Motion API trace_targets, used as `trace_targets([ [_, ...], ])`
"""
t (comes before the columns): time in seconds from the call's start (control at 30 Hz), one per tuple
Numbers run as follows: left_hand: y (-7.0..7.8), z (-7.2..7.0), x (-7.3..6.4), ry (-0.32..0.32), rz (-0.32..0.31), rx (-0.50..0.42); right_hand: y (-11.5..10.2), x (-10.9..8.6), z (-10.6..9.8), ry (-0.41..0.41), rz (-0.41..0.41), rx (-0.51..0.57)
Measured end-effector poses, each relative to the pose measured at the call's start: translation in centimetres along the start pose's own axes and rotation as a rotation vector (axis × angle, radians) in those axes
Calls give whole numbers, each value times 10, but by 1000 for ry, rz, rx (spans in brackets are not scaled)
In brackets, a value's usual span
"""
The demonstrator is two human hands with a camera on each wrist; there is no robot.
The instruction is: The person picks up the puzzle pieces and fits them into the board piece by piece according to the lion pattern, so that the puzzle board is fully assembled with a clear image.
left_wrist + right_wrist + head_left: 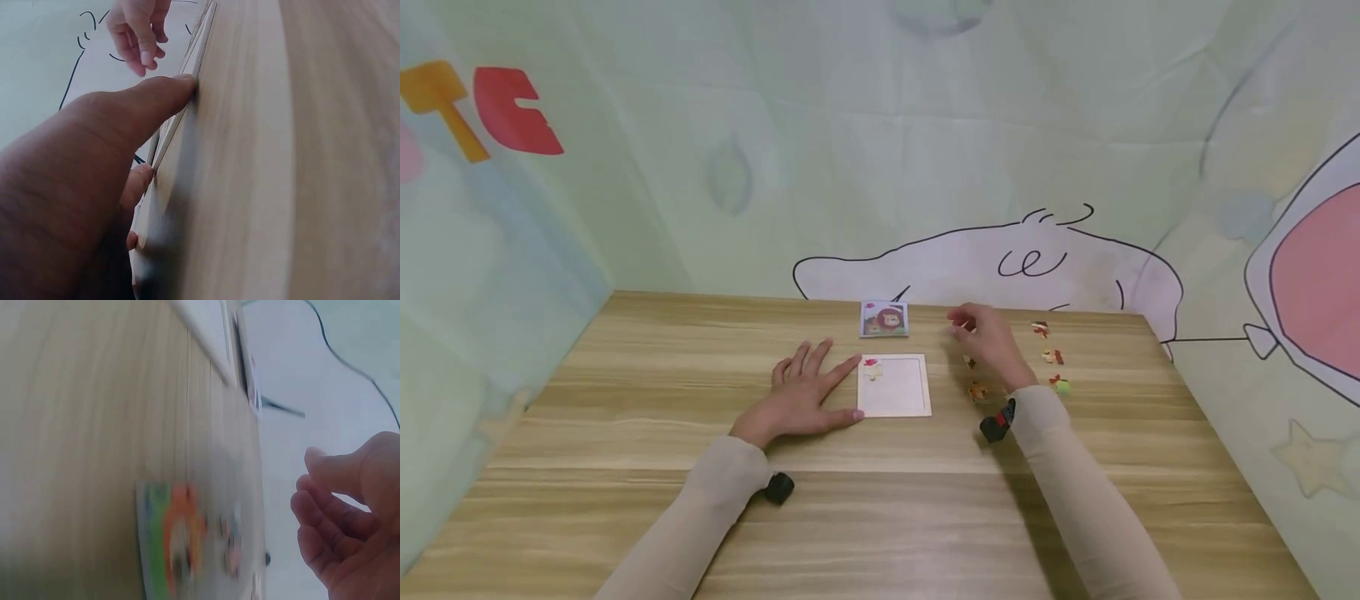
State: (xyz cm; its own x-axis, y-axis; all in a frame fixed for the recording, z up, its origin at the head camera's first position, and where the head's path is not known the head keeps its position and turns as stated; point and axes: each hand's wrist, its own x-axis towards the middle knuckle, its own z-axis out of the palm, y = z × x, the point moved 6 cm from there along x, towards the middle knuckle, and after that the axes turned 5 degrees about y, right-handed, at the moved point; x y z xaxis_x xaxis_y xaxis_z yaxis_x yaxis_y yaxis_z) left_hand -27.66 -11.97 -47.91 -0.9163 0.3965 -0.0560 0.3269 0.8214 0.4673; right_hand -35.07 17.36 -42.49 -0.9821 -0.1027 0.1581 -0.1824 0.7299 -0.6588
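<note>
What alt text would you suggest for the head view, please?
A person's left hand, fingers spread, touches the left edge of a white puzzle tray with one piece in its upper-left corner, while the right hand hovers near loose colourful pieces right of the tray. Behind the tray, a lion picture is on the wood-grain table.
</note>
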Motion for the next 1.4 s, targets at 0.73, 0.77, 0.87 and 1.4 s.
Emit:
trace_targets([
  [0.73, -3, 3, 1, 23, 23, -9, 61, 4, -34, -36, -22, -235],
  [0.77, -4, 4, 2, 23, 21, -6, 62, 4, -33, -35, -29, -243],
  [0.87, -5, 4, 3, 23, 21, -3, 65, 4, -33, -19, -40, -278],
  [1.4, -7, 6, 3, 16, 13, 6, 65, -1, -44, 73, 33, -170],
])
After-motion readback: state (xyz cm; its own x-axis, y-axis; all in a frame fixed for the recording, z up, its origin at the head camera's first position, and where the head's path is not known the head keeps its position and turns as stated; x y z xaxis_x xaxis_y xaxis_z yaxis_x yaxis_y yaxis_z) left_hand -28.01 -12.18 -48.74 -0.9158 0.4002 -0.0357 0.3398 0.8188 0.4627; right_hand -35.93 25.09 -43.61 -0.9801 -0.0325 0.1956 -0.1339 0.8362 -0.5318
